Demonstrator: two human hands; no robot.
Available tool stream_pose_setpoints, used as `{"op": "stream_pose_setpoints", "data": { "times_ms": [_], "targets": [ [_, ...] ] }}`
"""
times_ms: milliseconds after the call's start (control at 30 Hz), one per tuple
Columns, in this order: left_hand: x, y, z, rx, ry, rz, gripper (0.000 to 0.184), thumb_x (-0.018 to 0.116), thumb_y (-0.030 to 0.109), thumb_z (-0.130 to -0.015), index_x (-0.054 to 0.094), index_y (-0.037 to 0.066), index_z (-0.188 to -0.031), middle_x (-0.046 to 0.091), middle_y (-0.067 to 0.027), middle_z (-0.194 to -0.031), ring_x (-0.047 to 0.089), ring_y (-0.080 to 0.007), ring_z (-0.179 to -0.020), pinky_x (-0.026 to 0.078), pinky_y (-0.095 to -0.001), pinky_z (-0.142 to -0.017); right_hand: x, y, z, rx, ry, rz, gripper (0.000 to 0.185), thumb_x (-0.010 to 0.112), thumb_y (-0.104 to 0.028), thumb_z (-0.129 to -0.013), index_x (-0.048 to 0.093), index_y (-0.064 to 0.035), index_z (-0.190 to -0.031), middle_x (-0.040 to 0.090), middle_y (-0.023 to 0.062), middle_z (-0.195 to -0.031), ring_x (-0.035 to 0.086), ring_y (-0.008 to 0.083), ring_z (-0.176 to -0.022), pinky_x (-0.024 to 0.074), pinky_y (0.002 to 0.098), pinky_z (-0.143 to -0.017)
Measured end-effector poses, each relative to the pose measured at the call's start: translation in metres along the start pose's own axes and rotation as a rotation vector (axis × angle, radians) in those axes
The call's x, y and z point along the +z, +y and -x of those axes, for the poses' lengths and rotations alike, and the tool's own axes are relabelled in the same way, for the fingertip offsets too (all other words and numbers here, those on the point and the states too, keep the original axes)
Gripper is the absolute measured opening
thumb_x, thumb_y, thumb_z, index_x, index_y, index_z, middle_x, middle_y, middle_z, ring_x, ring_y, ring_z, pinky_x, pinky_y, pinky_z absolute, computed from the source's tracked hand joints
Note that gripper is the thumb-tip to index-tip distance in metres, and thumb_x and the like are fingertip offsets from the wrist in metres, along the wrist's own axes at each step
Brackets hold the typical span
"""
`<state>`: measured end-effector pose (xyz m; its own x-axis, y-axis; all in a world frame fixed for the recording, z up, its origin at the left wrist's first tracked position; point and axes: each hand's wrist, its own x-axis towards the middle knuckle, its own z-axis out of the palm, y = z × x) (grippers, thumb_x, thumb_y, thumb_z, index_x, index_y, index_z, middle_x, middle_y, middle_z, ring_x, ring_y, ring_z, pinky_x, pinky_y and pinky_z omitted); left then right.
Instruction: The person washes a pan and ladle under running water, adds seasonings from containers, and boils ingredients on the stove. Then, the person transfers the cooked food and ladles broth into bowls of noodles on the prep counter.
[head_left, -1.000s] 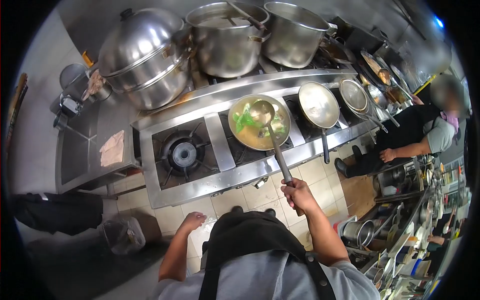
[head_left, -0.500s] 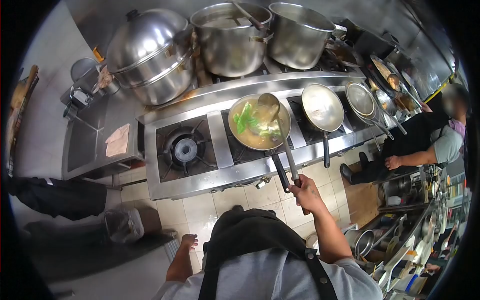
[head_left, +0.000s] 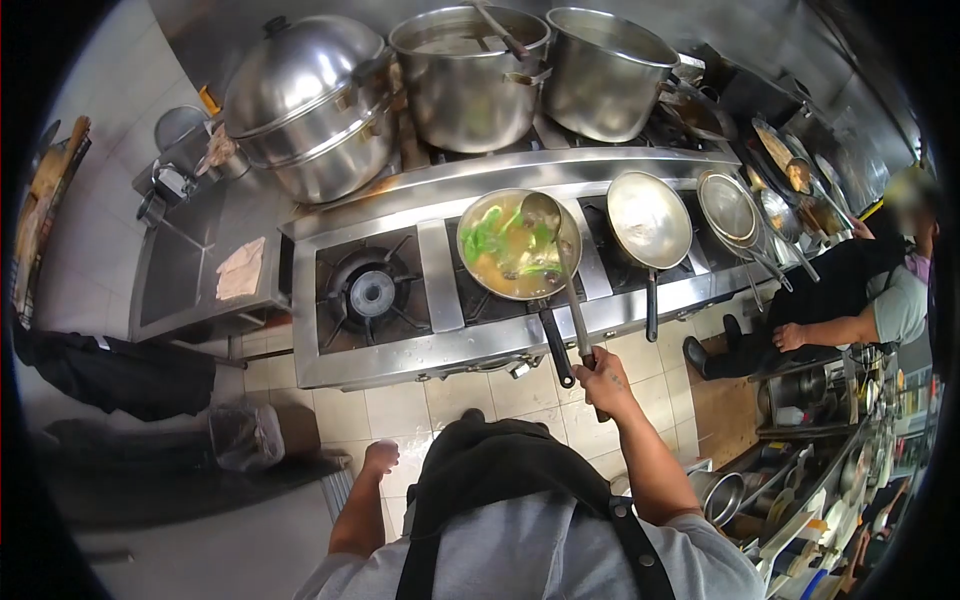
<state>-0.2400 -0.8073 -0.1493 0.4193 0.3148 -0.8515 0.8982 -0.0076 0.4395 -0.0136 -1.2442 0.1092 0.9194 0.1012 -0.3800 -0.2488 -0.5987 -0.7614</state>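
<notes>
1 ladle (head_left: 576, 320), gripped by the right hand (head_left: 607, 386), slants nearward from inside the pan (head_left: 488, 287); the left hand (head_left: 381, 457), apparently empty, hangs farther from the pan.

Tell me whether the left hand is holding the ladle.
No, the right hand grips the ladle, while the left hand hangs apart from it.

The ladle (head_left: 574, 303) slants into a round pan (head_left: 519, 297) — greens (head_left: 486, 232) in cloudy broth (head_left: 490, 270).

Gry shirt (head_left: 540, 550), blk apron (head_left: 500, 460), studded straps (head_left: 634, 538), dk shoes (head_left: 472, 415)
</notes>
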Motion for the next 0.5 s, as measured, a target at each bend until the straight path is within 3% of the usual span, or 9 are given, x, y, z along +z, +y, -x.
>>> {"op": "stream_pose_setpoints", "data": {
  "times_ms": [33, 100, 133, 200, 233, 367, 433, 500],
  "targets": [
    [0.001, -0.002, 0.001, -0.002, 0.001, 0.002, 0.034, 0.061, 0.026, -0.084, 0.059, 0.006, -0.111, 0.066, -0.007, -0.085, 0.062, -0.0202, -0.066, 0.045, -0.036, -0.05, -0.002, -0.003, 0.001, -0.001, -0.003, 0.001, 0.022, 0.063, -0.013, -0.082, 0.053, 0.003, -0.094, 0.058, 0.013, -0.066, 0.06, 0.0266, -0.057, 0.0475, 0.0382, -0.053],
    [0.004, -0.008, 0.002, -0.025, 0.003, -0.016, 0.034, 0.061, 0.027, -0.084, 0.059, 0.007, -0.112, 0.066, -0.0074, -0.087, 0.062, -0.021, -0.069, 0.046, -0.0385, -0.054, -0.01, -0.017, 0.006, 0.144, -0.125, -0.586, 0.014, 0.06, -0.011, -0.087, 0.055, -0.0008, -0.094, 0.049, 0.001, -0.06, 0.042, 0.0081, -0.037, 0.0299, 0.0235, -0.032],
    [0.005, -0.013, 0.001, -0.027, 0.003, -0.016, 0.034, 0.061, 0.027, -0.084, 0.059, 0.007, -0.112, 0.066, -0.0074, -0.087, 0.062, -0.021, -0.069, 0.046, -0.0385, -0.054, -0.015, -0.02, 0.006, 0.146, -0.127, -0.585, 0.014, 0.06, -0.011, -0.087, 0.055, -0.0008, -0.094, 0.049, 0.001, -0.06, 0.042, 0.0081, -0.037, 0.0299, 0.0235, -0.032],
    [0.009, -0.021, 0.002, -0.066, -0.03, -0.038, 0.035, 0.06, 0.029, -0.085, 0.058, 0.007, -0.113, 0.066, -0.0082, -0.09, 0.063, -0.0226, -0.073, 0.048, -0.0423, -0.06, -0.029, -0.024, 0.006, 0.275, -0.276, -1.002, 0.017, 0.057, -0.01, -0.09, 0.054, -0.0008, -0.103, 0.046, -0.0006, -0.058, 0.039, 0.0063, -0.037, 0.0293, 0.0215, -0.031],
    [0.01, -0.024, 0.003, -0.067, -0.031, -0.037, 0.035, 0.06, 0.029, -0.085, 0.058, 0.007, -0.113, 0.066, -0.0082, -0.09, 0.063, -0.0226, -0.073, 0.048, -0.0423, -0.06, -0.034, -0.033, 0.009, 0.305, -0.288, -1.023, 0.015, 0.055, -0.01, -0.091, 0.054, -0.0012, -0.104, 0.044, -0.0022, -0.057, 0.036, 0.0048, -0.036, 0.0289, 0.0204, -0.03],
    [0.017, -0.034, 0.005, -0.102, -0.049, -0.022, 0.035, 0.058, 0.03, -0.086, 0.058, 0.008, -0.114, 0.066, -0.009, -0.095, 0.063, -0.0244, -0.078, 0.048, -0.0457, -0.066, -0.033, -0.026, 0.012, 0.201, -0.291, -0.854, 0.017, 0.056, -0.009, -0.09, 0.054, 0.0001, -0.103, 0.045, -0.0017, -0.058, 0.038, 0.0058, -0.037, 0.0301, 0.0221, -0.032],
    [0.021, -0.037, 0.005, -0.105, -0.053, -0.011, 0.035, 0.057, 0.03, -0.087, 0.057, 0.008, -0.115, 0.066, -0.0092, -0.096, 0.064, -0.0247, -0.079, 0.048, -0.0458, -0.067, -0.028, -0.029, 0.017, 0.085, -0.13, -0.382, 0.014, 0.059, -0.008, -0.087, 0.054, 0.0001, -0.097, 0.047, 0.0, -0.059, 0.041, 0.0076, -0.039, 0.0318, 0.0244, -0.034],
    [0.022, -0.037, 0.004, -0.108, -0.054, -0.008, 0.034, 0.057, 0.029, -0.087, 0.058, 0.008, -0.114, 0.066, -0.0089, -0.096, 0.064, -0.0244, -0.079, 0.048, -0.0455, -0.066, -0.028, -0.027, 0.017, 0.068, -0.074, -0.245, 0.013, 0.06, -0.008, -0.085, 0.054, 0.0002, -0.094, 0.047, 0.001, -0.059, 0.043, 0.0089, -0.041, 0.0341, 0.0266, -0.036]
  ]
}}
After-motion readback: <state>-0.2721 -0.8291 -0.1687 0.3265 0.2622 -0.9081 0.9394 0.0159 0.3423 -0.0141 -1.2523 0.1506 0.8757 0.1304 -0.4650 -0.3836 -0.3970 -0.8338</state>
